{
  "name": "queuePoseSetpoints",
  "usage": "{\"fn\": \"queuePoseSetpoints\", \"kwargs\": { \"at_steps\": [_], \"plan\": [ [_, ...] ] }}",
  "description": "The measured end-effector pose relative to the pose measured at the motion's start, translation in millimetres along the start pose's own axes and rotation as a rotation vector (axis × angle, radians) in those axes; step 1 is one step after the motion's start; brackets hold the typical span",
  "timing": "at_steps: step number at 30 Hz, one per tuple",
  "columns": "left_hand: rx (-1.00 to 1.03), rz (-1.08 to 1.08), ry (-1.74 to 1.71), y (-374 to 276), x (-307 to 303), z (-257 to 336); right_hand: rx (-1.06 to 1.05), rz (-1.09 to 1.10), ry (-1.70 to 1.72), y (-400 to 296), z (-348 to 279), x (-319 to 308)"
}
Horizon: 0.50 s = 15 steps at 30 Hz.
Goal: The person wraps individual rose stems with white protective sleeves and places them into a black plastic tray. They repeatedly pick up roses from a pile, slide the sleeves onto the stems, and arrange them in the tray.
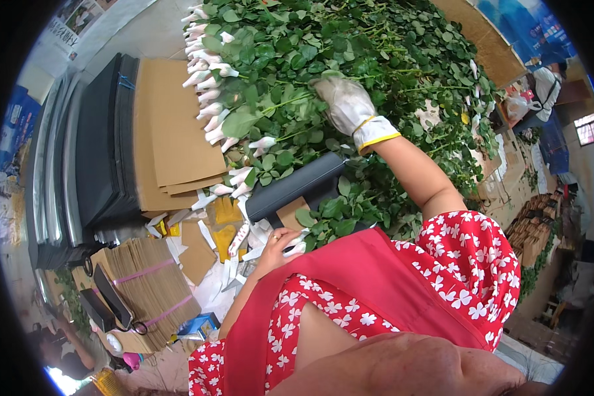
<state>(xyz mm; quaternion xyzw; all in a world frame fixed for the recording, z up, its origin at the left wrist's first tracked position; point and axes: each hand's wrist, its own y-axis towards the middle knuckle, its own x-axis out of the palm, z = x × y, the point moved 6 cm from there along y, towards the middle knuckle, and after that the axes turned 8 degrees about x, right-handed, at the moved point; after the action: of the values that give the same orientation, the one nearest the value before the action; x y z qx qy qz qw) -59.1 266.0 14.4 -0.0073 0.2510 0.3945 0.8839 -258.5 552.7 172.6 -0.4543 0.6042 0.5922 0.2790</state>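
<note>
My left hand [279,250], bare with a ring, is closed around the head end of roses in white netting sleeves [297,246]; their leafy stems run right, beside a dark padded stand [297,185]. My right hand [344,101], in a whitish work glove with yellow trim, lies on a large heap of leafy rose stems [401,54]. The leaves hide its fingertips, so whether it grips a stem is unclear. Along the heap's left edge, many netted rose heads [210,96] point left.
Brown cardboard sheets [178,123] and black sheets [104,148] stand at the left. Below them are a strapped bundle of cardboard [148,282], a blue box [198,326], a yellow glove [224,240] and scattered white netting sleeves [207,234]. Another person [547,91] is at the far right.
</note>
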Motion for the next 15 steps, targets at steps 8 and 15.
{"fn": "queuePoseSetpoints", "kwargs": {
  "at_steps": [8, 15],
  "plan": [
    [-0.053, -0.008, -0.068, 1.0, 2.4, -1.8, 0.086, -0.953, -0.277, -63.4, 21.4, 122.3],
    [-0.020, 0.011, -0.087, -2.3, 2.9, -1.2, 0.194, -0.346, 0.006, 50.8, -4.5, 37.8]
  ]
}}
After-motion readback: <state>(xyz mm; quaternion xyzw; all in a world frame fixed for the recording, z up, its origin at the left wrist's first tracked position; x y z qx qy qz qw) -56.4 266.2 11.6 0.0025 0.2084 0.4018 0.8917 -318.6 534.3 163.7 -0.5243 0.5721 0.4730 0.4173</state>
